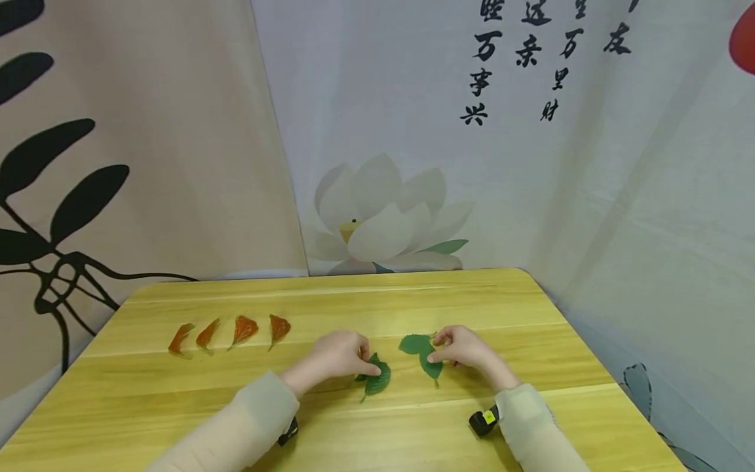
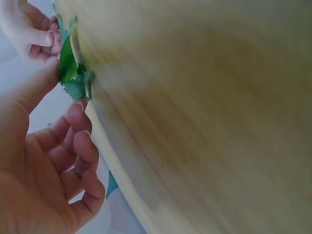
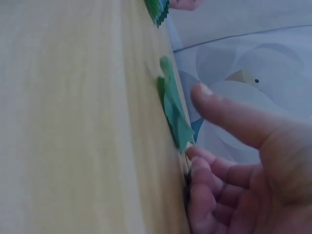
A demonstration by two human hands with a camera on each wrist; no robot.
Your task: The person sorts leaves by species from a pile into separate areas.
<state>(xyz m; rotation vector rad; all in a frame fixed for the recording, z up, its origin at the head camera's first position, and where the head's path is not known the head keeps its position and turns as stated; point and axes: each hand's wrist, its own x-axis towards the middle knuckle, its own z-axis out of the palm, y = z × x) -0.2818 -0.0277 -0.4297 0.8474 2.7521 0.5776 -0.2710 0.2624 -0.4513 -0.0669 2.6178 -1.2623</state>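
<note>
Near the middle of the table, my left hand (image 1: 339,354) holds a serrated green leaf (image 1: 377,379) between thumb and forefinger. Another bit of green shows behind it, partly hidden by the fingers. In the left wrist view, the thumb and fingertip of the left hand (image 2: 53,161) lie at opposite edges of the green leaf (image 2: 70,66). To the right, two smoother green leaves (image 1: 415,343) lie overlapping on the table. My right hand (image 1: 466,347) is beside them; in the right wrist view its thumb stands apart from the leaves (image 3: 174,109), with the fingertips close to one end.
Several orange-red leaves (image 1: 244,330) lie in a row on the left of the wooden table (image 1: 460,298). Behind it hangs a cloth backdrop (image 1: 413,98) with a printed lotus and black characters. A wrist camera (image 1: 483,421) is under the right sleeve.
</note>
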